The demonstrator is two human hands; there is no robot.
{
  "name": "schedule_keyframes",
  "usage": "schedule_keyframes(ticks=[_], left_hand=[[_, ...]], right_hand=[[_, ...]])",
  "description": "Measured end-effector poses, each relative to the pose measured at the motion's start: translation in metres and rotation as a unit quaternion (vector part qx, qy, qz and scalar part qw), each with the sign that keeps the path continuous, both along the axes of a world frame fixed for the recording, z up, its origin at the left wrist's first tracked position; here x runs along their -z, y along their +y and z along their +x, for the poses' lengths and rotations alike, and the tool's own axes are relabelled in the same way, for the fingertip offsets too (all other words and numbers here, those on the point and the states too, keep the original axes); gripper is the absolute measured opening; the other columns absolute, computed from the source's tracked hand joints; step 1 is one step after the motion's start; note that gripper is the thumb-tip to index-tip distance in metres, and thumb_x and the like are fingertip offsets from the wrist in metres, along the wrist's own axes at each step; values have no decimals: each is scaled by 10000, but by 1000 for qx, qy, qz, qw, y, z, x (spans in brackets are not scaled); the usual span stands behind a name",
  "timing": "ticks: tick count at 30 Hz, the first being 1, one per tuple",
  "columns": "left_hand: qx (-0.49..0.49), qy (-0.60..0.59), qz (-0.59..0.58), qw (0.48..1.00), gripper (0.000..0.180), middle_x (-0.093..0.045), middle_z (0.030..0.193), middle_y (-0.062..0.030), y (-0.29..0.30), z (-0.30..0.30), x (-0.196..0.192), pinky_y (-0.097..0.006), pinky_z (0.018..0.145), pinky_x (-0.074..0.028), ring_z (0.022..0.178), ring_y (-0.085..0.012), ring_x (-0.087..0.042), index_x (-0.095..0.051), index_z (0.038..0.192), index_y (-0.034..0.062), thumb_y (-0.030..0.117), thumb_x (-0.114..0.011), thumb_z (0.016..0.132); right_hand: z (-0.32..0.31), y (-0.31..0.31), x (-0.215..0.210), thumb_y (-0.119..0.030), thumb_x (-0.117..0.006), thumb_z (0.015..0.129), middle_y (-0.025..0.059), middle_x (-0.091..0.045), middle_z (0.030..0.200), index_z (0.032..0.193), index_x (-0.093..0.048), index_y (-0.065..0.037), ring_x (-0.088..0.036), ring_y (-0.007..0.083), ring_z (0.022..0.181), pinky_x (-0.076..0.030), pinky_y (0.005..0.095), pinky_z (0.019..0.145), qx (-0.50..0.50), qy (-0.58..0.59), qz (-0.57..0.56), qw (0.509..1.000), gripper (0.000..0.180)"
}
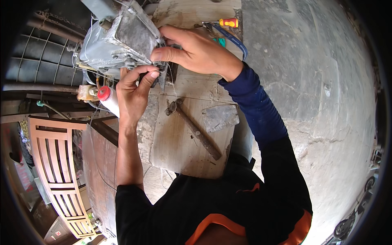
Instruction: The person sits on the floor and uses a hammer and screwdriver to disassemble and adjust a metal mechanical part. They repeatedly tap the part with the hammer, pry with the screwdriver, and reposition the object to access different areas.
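A worn grey metal machine [136, 34] with a boxy, dirty face stands at the far left of the wooden board. My right hand [192, 51] grips its near right edge, thumb on the face and fingers curled behind the corner. Below it, my left hand [134, 90] pinches thumb and forefinger together at the machine's lower edge; what lies between the fingertips is too small to make out. Beside them a dark flat metal piece [162, 78] juts downward. From there a thin wire [173, 81] dangles toward a hammer [196, 130] lying on the board.
A grey metal plate [221, 118] lies right of the hammer. Farther back are a red-and-yellow handled tool [228, 22] and a curved blue strip [232, 38]. A white bottle with a red cap [104, 93] stands left, above a slatted wooden panel [57, 163]. Concrete floor [302, 81] extends right.
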State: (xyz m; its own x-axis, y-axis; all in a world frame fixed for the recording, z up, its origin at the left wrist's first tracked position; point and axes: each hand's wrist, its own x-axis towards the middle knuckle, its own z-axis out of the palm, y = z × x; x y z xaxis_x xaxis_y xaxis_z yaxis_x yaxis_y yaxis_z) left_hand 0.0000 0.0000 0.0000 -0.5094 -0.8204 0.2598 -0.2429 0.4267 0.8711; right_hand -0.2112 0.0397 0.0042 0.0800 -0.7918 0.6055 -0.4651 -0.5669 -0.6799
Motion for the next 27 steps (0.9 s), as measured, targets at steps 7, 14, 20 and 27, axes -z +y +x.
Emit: schedule_keyframes(ticks=[7, 14, 20, 27], left_hand=[[13, -7, -46, 999, 154, -610, 886, -27, -5, -3, 1, -242, 783, -404, 846, -133, -472, -726, 984, 65, 110, -735, 837], [33, -27, -72, 996, 163, -630, 922, -37, -8, -10, -6, -267, 827, -401, 883, -166, -469, -725, 986, 73, 95, -738, 825], [79, -79, -129, 985, 162, -543, 1032, -24, -15, -5, -6, -225, 831, -439, 951, -103, -509, -688, 1040, 19, 40, -679, 879], [72, -72, -153, 983, 153, -542, 998, -27, -18, -9, -4, -250, 850, -403, 974, -140, -466, -705, 1008, 53, 70, -704, 856]], right_hand=[[2, -5, 4, -443, -656, 878, 150, -612, 744, 927, -582, -17, -599, 275, 654, -456, 365, 597, -5, -55, -39, 998, 435], [3, -16, 15, -386, -701, 865, 124, -644, 814, 977, -564, -5, -630, 199, 713, -493, 330, 621, -64, -176, -36, 982, 420], [0, -14, 14, -316, -732, 856, 136, -644, 975, 1103, -500, 11, -647, 174, 874, -534, 296, 759, -84, -208, -8, 974, 471], [1, -15, 16, -298, -712, 876, 145, -642, 976, 1137, -483, 27, -646, 176, 911, -531, 298, 753, -72, -212, -10, 975, 476]])
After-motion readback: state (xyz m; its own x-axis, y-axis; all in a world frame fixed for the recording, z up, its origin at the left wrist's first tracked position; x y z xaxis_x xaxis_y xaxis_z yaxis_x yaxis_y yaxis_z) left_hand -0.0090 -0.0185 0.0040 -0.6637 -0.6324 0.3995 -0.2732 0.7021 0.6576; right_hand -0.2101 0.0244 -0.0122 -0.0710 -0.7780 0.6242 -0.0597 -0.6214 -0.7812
